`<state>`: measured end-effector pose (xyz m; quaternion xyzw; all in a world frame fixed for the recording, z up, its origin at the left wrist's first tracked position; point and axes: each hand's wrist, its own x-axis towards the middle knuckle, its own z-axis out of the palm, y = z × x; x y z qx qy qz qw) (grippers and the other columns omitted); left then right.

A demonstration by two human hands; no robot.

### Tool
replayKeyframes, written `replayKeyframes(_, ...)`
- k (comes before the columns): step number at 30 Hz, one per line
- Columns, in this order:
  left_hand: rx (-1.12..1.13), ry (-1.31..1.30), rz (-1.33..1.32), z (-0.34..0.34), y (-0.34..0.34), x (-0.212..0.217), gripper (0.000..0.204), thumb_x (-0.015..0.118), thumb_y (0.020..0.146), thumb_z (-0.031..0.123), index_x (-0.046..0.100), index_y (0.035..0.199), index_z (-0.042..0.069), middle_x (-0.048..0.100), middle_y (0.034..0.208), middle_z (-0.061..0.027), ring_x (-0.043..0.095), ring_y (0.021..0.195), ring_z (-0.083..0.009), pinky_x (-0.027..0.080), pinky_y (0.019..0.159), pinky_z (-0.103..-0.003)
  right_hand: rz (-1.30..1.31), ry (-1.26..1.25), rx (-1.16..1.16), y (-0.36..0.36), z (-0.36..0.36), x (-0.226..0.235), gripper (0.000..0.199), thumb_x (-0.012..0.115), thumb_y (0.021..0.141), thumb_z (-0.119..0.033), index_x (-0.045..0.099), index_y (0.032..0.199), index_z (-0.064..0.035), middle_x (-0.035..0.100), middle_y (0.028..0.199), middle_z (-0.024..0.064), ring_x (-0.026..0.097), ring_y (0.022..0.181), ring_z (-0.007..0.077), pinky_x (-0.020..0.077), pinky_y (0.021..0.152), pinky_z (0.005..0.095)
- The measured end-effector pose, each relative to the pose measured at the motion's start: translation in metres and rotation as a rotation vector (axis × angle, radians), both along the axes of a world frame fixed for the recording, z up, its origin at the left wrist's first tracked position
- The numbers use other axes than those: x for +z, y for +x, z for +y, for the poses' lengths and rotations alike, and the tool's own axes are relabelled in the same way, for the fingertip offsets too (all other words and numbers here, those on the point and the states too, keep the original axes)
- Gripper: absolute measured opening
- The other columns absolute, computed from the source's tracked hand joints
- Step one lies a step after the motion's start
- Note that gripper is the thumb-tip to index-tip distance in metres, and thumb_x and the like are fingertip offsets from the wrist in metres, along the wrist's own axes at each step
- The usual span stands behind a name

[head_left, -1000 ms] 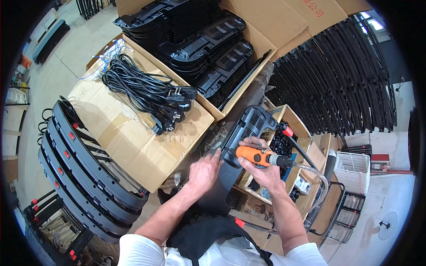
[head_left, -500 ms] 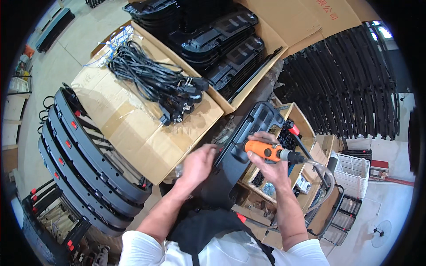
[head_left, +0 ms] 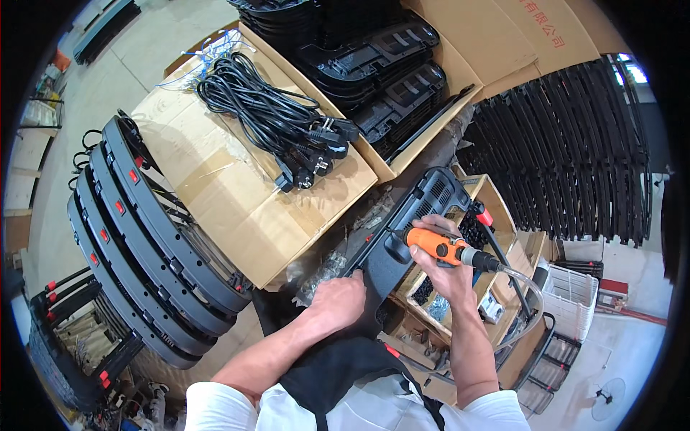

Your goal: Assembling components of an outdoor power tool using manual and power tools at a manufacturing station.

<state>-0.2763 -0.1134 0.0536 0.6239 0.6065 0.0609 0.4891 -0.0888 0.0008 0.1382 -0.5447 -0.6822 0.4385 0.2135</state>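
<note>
My right hand (head_left: pixel 445 266) is wrapped round an orange air screwdriver (head_left: pixel 433 245), which has a clear hose at its rear. The tool's dark tip points left at a long black plastic panel (head_left: pixel 375 276); whether it touches is unclear. This panel lies slantwise in front of me, with vent slots at its far end. On its left edge rests my left hand (head_left: pixel 338 302), fingers curled and closed on the rim. A small red part (head_left: pixel 369 238) shows along that edge, beyond the left fingertips.
A cardboard box (head_left: pixel 251 244) bears black power cords (head_left: pixel 266 108) at the left. Behind it, another carton holds stacked black panels (head_left: pixel 381 54). Curved grey frames (head_left: pixel 154 244) stand far left. A wooden parts tray (head_left: pixel 496 208) lies right of the panel; black strips (head_left: pixel 560 151) stack beyond.
My left hand has come nearer along the panel's left edge, and its fingers have closed on the rim. The screwdriver stays in my right hand over the panel. The whole view has shifted slightly.
</note>
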Motion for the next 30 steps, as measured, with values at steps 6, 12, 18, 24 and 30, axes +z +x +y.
replayKeyframes(6, -0.077, 0.293, 0.262, -0.001, 0.016, -0.008, 0.015, 0.062, 0.093, 0.015, 0.063, 0.098, 0.0, 0.074, 0.076, -0.0174, 0.078, 0.07, -0.0315, 0.062, 0.06, -0.045, 0.052, 0.048, -0.035, 0.005, -0.002, -0.006, 0.053, 0.081, 0.087, -0.009, 0.059, 0.134, 0.0023, 0.073, 0.124, 0.0168, 0.071, 0.118, 0.0241, 0.0545, 0.106, 0.0381)
replayKeyframes(12, -0.085, 0.36, 0.372, -0.003, 0.03, 0.003, 0.008, 0.065, 0.089, 0.012, 0.065, 0.088, 0.004, 0.074, 0.073, -0.0079, 0.077, 0.066, -0.0221, 0.06, 0.051, -0.036, 0.119, -0.005, -0.078, 0.013, -0.005, -0.002, 0.057, 0.081, 0.088, -0.008, 0.054, 0.137, 0.0027, 0.07, 0.129, 0.0178, 0.066, 0.124, 0.026, 0.0527, 0.109, 0.0399)
replayKeyframes(18, -0.053, 0.357, 0.346, -0.003, 0.029, 0.0, 0.008, 0.066, 0.089, 0.011, 0.065, 0.09, 0.003, 0.074, 0.072, -0.0085, 0.077, 0.064, -0.0239, 0.06, 0.051, -0.036, 0.17, 0.06, -0.05, 0.013, -0.007, -0.008, 0.055, 0.081, 0.089, -0.006, 0.055, 0.137, 0.0019, 0.069, 0.128, 0.017, 0.066, 0.123, 0.0264, 0.0535, 0.109, 0.0408)
replayKeyframes(24, -0.052, 0.372, 0.327, -0.001, 0.023, -0.009, 0.006, 0.065, 0.088, 0.01, 0.064, 0.09, 0.004, 0.073, 0.071, -0.0085, 0.077, 0.064, -0.0224, 0.06, 0.051, -0.035, 0.167, 0.066, -0.054, 0.006, -0.005, -0.011, 0.055, 0.081, 0.089, -0.005, 0.055, 0.137, 0.0017, 0.069, 0.128, 0.0168, 0.066, 0.123, 0.0263, 0.0536, 0.109, 0.0409)
replayKeyframes(30, -0.025, 0.383, 0.288, -0.005, 0.02, -0.007, 0.008, 0.064, 0.091, 0.012, 0.062, 0.094, 0.004, 0.074, 0.072, -0.0089, 0.076, 0.064, -0.0231, 0.059, 0.051, -0.038, 0.07, 0.038, -0.048, -0.003, 0.004, -0.009, 0.053, 0.082, 0.088, -0.007, 0.057, 0.134, 0.0018, 0.07, 0.128, 0.0178, 0.067, 0.122, 0.0257, 0.0536, 0.108, 0.0393)
